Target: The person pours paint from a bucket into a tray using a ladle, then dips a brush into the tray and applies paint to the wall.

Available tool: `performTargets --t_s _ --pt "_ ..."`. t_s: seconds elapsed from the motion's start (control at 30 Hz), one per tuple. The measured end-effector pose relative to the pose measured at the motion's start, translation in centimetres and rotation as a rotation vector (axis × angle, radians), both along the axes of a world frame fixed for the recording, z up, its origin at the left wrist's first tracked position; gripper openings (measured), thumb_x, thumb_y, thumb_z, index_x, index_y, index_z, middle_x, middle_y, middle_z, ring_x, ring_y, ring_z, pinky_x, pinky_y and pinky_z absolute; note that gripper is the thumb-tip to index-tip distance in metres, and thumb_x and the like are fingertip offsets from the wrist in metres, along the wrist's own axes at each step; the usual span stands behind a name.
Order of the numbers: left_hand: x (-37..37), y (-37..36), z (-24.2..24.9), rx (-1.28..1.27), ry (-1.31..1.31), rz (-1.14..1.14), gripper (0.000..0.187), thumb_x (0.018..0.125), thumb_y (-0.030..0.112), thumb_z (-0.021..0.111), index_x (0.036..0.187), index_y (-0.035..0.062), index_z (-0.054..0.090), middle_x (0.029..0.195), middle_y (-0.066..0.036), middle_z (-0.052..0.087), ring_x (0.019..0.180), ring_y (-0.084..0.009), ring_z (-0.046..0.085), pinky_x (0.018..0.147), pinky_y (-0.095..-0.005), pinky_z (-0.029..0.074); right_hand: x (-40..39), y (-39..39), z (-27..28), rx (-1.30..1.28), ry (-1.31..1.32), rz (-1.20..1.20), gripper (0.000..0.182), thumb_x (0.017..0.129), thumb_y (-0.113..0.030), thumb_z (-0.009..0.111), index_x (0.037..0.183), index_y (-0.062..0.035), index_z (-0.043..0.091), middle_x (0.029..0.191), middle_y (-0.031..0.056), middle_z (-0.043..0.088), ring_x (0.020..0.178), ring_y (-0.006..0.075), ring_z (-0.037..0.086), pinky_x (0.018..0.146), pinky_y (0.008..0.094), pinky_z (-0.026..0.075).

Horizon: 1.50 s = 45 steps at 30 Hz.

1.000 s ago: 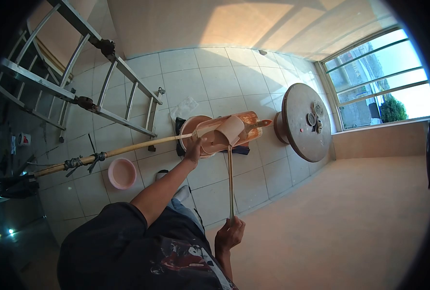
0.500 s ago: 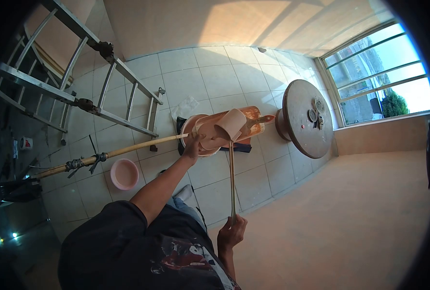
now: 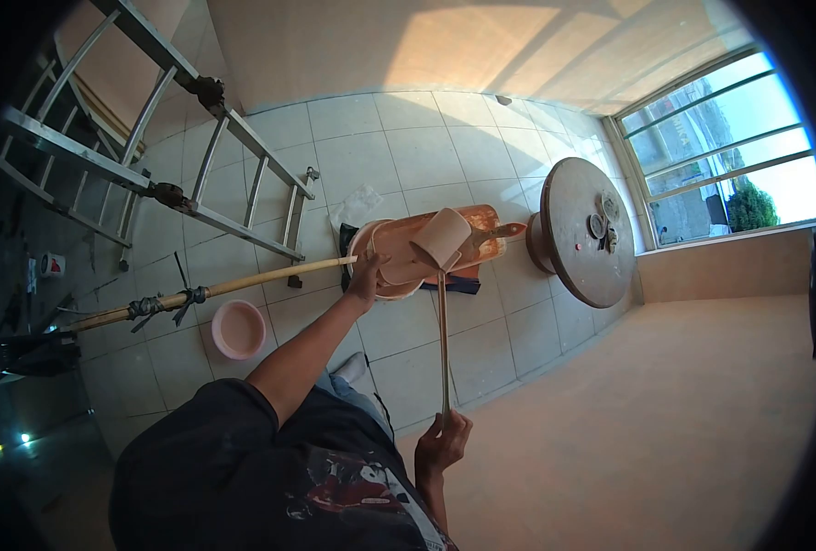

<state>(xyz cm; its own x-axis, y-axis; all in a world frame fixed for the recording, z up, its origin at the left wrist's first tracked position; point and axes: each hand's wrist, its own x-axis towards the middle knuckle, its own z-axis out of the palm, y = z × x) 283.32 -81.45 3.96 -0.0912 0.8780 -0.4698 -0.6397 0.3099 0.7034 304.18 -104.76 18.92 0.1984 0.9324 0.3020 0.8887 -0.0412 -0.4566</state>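
Note:
Pinkish paint lies in a long orange tray (image 3: 491, 218), which rests over a round bucket (image 3: 399, 292) on the floor. My left hand (image 3: 365, 280) is closed on the near edge of the tray, beside the tip of a bamboo pole (image 3: 270, 275). In my right hand (image 3: 442, 443), low and near my body, is the end of a long handle (image 3: 444, 349). At its far end a paint-coated cup (image 3: 441, 239) is tipped over the tray. A paint-stained brush (image 3: 502, 233) lies at the tray's right end.
At the upper left stands a metal ladder (image 3: 229, 220). A pink bowl (image 3: 238, 330) sits on the tiles near the pole. On the right is a round table (image 3: 578, 257) with small items on it, near a window (image 3: 729, 147). A plastic sheet (image 3: 355, 207) lies behind the bucket.
The whole view has shifted slightly. Both hands, the tray and the tipped cup keep nearly the same places relative to one another.

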Motion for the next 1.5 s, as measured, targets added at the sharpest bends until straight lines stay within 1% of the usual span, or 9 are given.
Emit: performTargets --t_s 0.23,0.53,0.7,0.73,0.8,0.9,1.0,1.2,1.5 --pt "-0.2 0.4 -0.1 0.017 -0.035 -0.038 0.047 0.084 0.035 0.061 0.122 0.013 0.043 0.109 -0.005 0.053 0.1 -0.0153 0.058 0.08 -0.0296 0.05 0.1 -0.1 -0.1 0.005 0.021 0.014 0.018 0.089 -0.007 0.061 0.104 -0.0028 0.053 0.089 0.0163 0.054 0.08 0.0369 0.058 0.065 0.0448 0.048" --pt "-0.1 -0.2 -0.1 0.01 -0.029 0.027 0.049 0.083 0.034 0.061 0.124 0.0132 0.043 0.111 -0.006 0.054 0.101 -0.0156 0.057 0.083 -0.0325 0.049 0.2 0.4 3.2 -0.211 0.21 0.011 0.017 0.092 -0.008 0.057 0.105 0.002 0.055 0.09 0.0192 0.059 0.08 0.0344 0.061 0.07 0.041 0.049" --pt "-1.3 -0.4 -1.8 -0.018 0.031 -0.068 0.049 0.081 0.035 0.063 0.119 0.0109 0.045 0.103 -0.004 0.053 0.09 -0.0132 0.058 0.074 -0.029 0.051 0.8 0.9 4.4 -0.251 0.332 0.014 0.017 0.094 -0.012 0.058 0.103 0.0028 0.059 0.074 0.0079 0.06 0.062 0.016 0.056 0.059 0.0302 0.046" --pt "-1.3 -0.5 -2.0 -0.022 0.031 -0.065 0.049 0.081 0.035 0.063 0.119 0.0109 0.045 0.103 -0.004 0.053 0.09 -0.0132 0.058 0.074 -0.029 0.051 0.7 1.0 4.8 -0.255 0.332 0.016 0.017 0.094 -0.012 0.058 0.103 0.0028 0.059 0.074 0.0079 0.06 0.062 0.016 0.056 0.059 0.0302 0.046" --pt "-1.1 -0.6 -2.2 0.022 0.036 0.001 0.048 0.081 0.034 0.063 0.117 0.0095 0.045 0.099 -0.004 0.052 0.084 -0.0119 0.058 0.07 -0.0275 0.051 0.5 1.5 6.1 -0.354 0.561 -0.061 0.018 0.095 -0.015 0.057 0.1 0.0021 0.059 0.069 0.0005 0.056 0.056 0.0061 0.048 0.05 0.0227 0.038" --pt "-1.4 -0.8 -1.9 0.024 0.051 0.018 0.048 0.08 0.033 0.063 0.116 0.0083 0.045 0.099 -0.005 0.052 0.086 -0.012 0.058 0.07 -0.0288 0.052 0.6 2.1 7.6 -0.42 0.707 -0.104 0.018 0.096 -0.017 0.056 0.095 0.0007 0.059 0.066 -0.0028 0.051 0.051 0.0022 0.041 0.045 0.0198 0.031" --pt "-1.9 -1.0 -1.9 0.054 -0.023 0.019 0.058 0.076 0.028 0.066 0.123 0.004 0.039 0.109 -0.01 0.049 0.1 -0.0171 0.055 0.08 -0.0311 0.051 0.7 2.6 8.8 -0.465 0.803 -0.133 0.018 0.097 -0.017 0.055 0.091 -0.0008 0.058 0.061 -0.0051 0.046 0.048 0.001 0.038 0.042 0.019 0.029" --pt "-3.4 -2.7 -2.6 0.1 0.011 -0.021 0.074 0.073 0.032 0.066 0.134 0.0054 0.036 0.116 -0.009 0.05 0.107 -0.0171 0.055 0.085 -0.0342 0.053 1.5 4.9 12.6 -0.536 0.849 -0.182 0.018 0.097 -0.017 0.055 0.094 0.0 0.057 0.062 -0.0059 0.046 0.051 0.0006 0.039 0.045 0.0185 0.029" --pt "-5.3 -4.5 -7.5 0.004 0.053 -0.033 0.075 0.072 0.034 0.067 0.132 0.0041 0.035 0.119 -0.011 0.048 0.109 -0.0173 0.054 0.089 -0.0325 0.049 3.7 7.2 11.5 -0.593 0.846 -0.162 0.021 0.097 -0.022 0.057 0.097 -0.0015 0.056 0.063 -0.0038 0.049 0.044 -0.0009 0.036 0.037 0.0166 0.026"
